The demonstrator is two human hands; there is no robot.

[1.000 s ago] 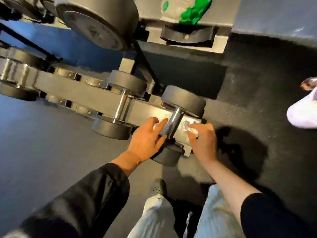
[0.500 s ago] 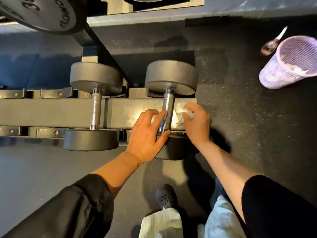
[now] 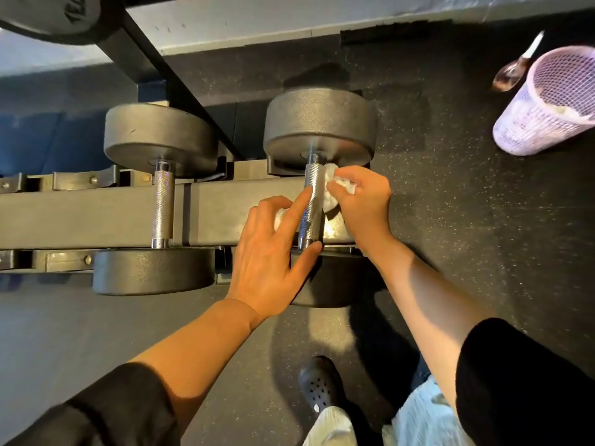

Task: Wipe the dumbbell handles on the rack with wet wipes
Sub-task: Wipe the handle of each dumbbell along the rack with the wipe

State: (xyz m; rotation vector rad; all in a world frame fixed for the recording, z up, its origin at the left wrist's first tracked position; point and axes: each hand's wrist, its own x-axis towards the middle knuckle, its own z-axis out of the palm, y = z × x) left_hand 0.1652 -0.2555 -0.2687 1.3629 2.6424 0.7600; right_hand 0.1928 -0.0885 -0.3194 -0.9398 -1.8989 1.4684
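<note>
Dumbbell (image 3: 317,175) at the rack's end, head view: lying across the rack rail (image 3: 96,217), knurled steel handle (image 3: 312,204) spanning it, one weight head at 12 o'clock, the other at 6 o'clock. Right hand (image 3: 360,201) at 3 o'clock of the handle, fingers pinched on a crumpled white wet wipe (image 3: 331,188) pressed to the metal. Left hand (image 3: 273,252) at 9 o'clock, fingers straight, forefinger and thumb touching the bar. Probably heavy and rigid, unlikely to roll; knurling grippy, apt to snag the soft, limp wipe. Best wrapped around mid-handle. Lilac mesh bin (image 3: 544,104) at 2 o'clock
</note>
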